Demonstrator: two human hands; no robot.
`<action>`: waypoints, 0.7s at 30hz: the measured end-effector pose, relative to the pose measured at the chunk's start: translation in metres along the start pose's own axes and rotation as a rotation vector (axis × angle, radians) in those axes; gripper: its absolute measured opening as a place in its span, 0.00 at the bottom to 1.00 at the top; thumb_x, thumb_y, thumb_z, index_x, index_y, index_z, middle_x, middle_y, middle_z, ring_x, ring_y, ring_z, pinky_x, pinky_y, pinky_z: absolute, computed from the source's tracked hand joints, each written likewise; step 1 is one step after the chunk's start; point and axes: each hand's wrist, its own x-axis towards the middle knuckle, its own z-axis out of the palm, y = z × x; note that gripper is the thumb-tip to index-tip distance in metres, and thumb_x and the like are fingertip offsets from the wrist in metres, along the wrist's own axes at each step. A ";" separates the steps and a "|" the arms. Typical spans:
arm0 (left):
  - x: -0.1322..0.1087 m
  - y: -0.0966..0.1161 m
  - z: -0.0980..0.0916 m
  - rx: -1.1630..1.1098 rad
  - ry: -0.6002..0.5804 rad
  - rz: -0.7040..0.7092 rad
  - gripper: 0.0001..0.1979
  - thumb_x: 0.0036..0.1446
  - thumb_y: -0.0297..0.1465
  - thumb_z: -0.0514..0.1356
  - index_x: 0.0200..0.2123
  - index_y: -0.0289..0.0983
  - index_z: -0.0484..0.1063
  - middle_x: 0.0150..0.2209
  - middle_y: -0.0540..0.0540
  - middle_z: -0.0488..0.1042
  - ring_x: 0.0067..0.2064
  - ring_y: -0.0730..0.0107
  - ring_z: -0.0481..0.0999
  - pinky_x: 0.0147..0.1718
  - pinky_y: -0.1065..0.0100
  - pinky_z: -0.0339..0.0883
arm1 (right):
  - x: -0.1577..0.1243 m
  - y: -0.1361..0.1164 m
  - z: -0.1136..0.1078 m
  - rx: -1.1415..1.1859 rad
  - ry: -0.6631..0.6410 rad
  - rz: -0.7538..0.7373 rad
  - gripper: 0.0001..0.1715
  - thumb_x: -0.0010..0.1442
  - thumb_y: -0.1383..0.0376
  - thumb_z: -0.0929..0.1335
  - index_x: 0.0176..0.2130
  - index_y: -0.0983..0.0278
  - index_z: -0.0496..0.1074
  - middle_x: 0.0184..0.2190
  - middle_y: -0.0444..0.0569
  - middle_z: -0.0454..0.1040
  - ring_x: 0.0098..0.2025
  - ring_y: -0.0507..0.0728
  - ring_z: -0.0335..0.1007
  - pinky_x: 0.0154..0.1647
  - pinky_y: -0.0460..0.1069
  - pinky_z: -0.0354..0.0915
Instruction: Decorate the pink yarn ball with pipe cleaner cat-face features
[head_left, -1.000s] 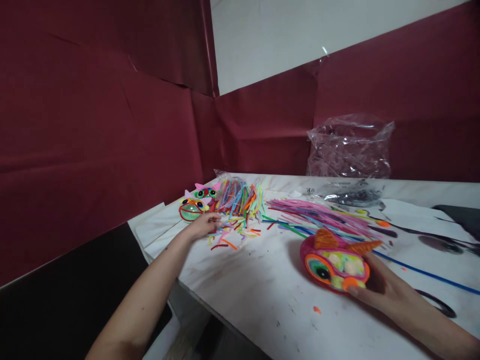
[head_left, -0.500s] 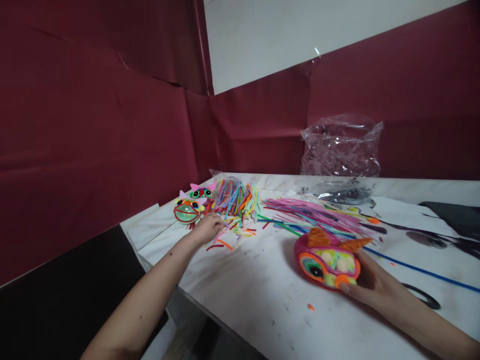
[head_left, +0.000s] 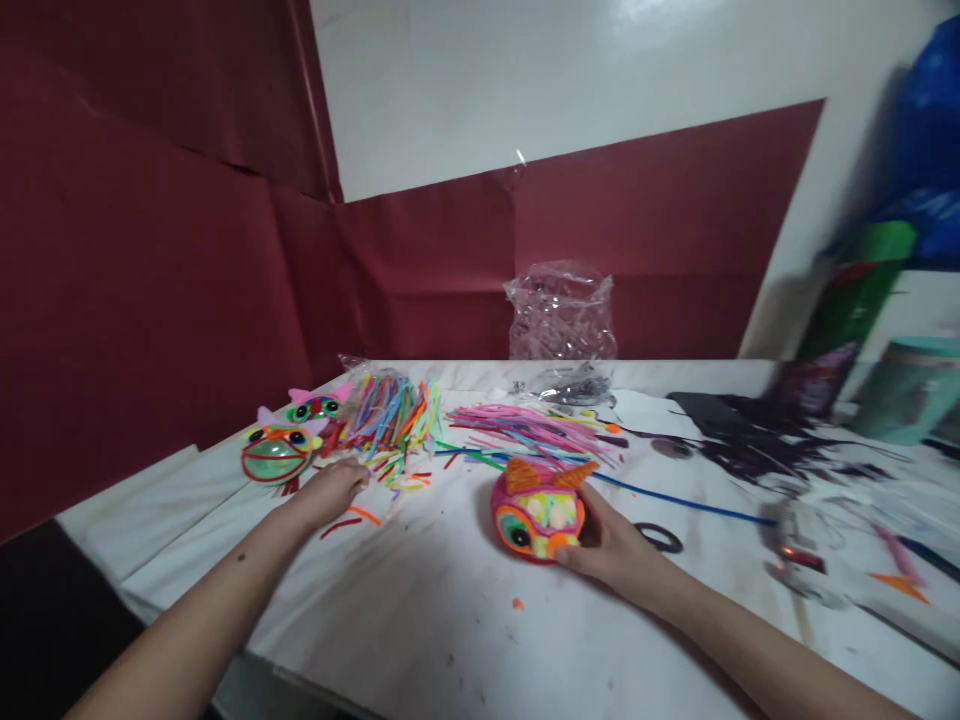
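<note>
My right hand (head_left: 611, 545) grips a round pink craft animal head (head_left: 501, 500) from its right side, thumb at the front. It has orange ears, a big eye ringed in orange and a yellow-green patch with pale balls. My left hand (head_left: 337, 492) is at the left, beside a scatter of short pipe cleaner pieces (head_left: 390, 468). Its fingers are curled together, and whatever is between them is hidden. Just behind that hand sits a green balloon-like animal head (head_left: 276, 462) with a red mouth line. Another head (head_left: 319, 408) with pink ears stands farther back.
Bundles of coloured pipe cleaners (head_left: 397, 405) and pink ones (head_left: 525, 428) lie across the white table (head_left: 405, 620). A clear plastic bag (head_left: 562, 315) stands behind. At the right are dark strands (head_left: 750, 440), a black ring (head_left: 660, 538) and a blurred pale tool (head_left: 810, 550) with a glowing spot.
The view has turned to the right, bringing the right end of the table into sight. My right hand keeps the pink head; my left hand stays by the short pieces.
</note>
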 end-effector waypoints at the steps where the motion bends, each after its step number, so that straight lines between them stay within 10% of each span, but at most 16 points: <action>1: 0.002 0.000 -0.001 -0.001 0.021 -0.007 0.11 0.54 0.30 0.51 0.23 0.37 0.68 0.29 0.45 0.71 0.34 0.63 0.68 0.38 0.66 0.61 | 0.000 0.000 0.000 0.010 0.000 -0.003 0.35 0.47 0.58 0.74 0.50 0.61 0.59 0.47 0.54 0.73 0.46 0.63 0.72 0.47 0.57 0.69; 9: 0.008 0.004 -0.009 -0.063 0.103 -0.140 0.16 0.52 0.38 0.51 0.17 0.38 0.66 0.22 0.49 0.71 0.28 0.66 0.69 0.30 0.70 0.61 | -0.001 0.001 0.000 0.022 -0.002 -0.018 0.35 0.47 0.60 0.75 0.51 0.61 0.59 0.48 0.54 0.71 0.47 0.62 0.71 0.49 0.57 0.67; 15: 0.009 0.009 -0.019 -0.126 0.343 -0.323 0.18 0.53 0.39 0.49 0.34 0.37 0.76 0.33 0.43 0.79 0.35 0.60 0.75 0.35 0.65 0.65 | 0.000 0.002 0.000 -0.037 0.041 0.032 0.37 0.45 0.59 0.75 0.50 0.61 0.60 0.48 0.54 0.71 0.48 0.63 0.71 0.48 0.57 0.68; 21: -0.001 0.103 -0.024 -0.351 0.296 -0.108 0.14 0.50 0.42 0.56 0.29 0.40 0.77 0.34 0.47 0.79 0.38 0.62 0.76 0.41 0.66 0.67 | -0.002 -0.011 0.010 -0.019 0.066 -0.013 0.33 0.46 0.61 0.74 0.49 0.61 0.61 0.46 0.53 0.74 0.45 0.62 0.73 0.46 0.59 0.70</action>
